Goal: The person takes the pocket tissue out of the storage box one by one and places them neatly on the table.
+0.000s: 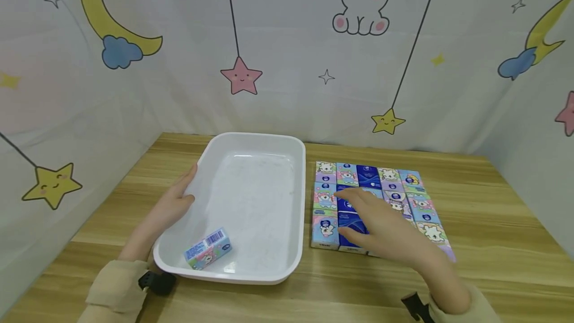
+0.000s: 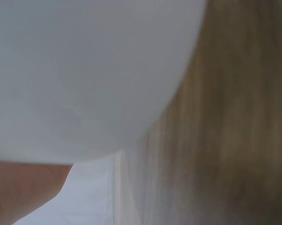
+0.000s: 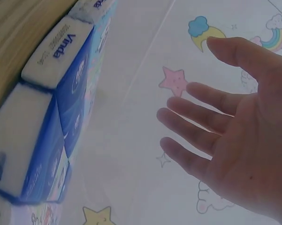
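A white plastic tray [image 1: 303, 203] stands on the table, its left rim gripped by my left hand [image 1: 168, 208] with the thumb on the inner side. One pastel cartoon tissue pack [image 1: 208, 249] lies tilted in its near left corner. My right hand [image 1: 387, 228] hovers over a block of tissue packs [image 1: 390, 176] with fingers spread and nothing held. In the right wrist view its palm [image 3: 248, 136] faces the camera, beside blue Vinda packs [image 3: 40, 145]. The left wrist view is mostly filled by the tray's outer wall [image 2: 84, 70], with part of the left hand [image 2: 26, 190] below.
The tissue packs, some blue and most pastel, lie in close rows right of the tray. Underneath is a wood-grain table [image 1: 489, 198]. A white cloth [image 1: 296, 39] printed with stars, moons and a rabbit hangs behind and at both sides.
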`<state>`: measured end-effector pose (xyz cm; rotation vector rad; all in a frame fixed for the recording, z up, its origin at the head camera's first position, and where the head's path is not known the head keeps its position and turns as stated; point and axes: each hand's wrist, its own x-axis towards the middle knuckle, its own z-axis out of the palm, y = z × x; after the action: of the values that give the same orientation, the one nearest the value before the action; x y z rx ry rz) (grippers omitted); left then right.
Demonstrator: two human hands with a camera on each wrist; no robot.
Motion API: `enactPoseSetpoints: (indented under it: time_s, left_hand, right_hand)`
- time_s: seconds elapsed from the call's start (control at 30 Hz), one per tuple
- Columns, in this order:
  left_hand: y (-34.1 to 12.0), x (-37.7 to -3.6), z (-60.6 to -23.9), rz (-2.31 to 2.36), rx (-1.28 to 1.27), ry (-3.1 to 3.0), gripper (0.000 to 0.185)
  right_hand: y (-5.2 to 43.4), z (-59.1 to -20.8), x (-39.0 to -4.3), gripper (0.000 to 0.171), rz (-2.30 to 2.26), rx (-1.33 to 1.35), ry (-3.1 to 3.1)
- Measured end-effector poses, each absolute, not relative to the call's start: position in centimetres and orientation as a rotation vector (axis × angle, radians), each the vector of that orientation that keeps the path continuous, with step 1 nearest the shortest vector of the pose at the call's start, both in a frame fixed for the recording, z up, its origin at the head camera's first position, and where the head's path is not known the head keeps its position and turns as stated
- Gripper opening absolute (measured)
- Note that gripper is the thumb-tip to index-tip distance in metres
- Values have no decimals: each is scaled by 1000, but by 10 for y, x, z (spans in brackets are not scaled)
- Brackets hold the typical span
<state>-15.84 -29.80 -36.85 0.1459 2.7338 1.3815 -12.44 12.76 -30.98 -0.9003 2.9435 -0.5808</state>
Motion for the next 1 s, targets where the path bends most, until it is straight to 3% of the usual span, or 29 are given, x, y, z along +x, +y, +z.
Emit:
enactPoseSetpoints:
  time_s: [0.5,1.0]
  left_hand:
    - [-300,-159,-369,1386,147,2730,74]
    - [-298,-159,-368,1379,139,2735,73]
  right_hand:
    - [64,-316,-114,49,-695,-925,2957]
    - [-1,-317,-98,58,-534,-936,2939]
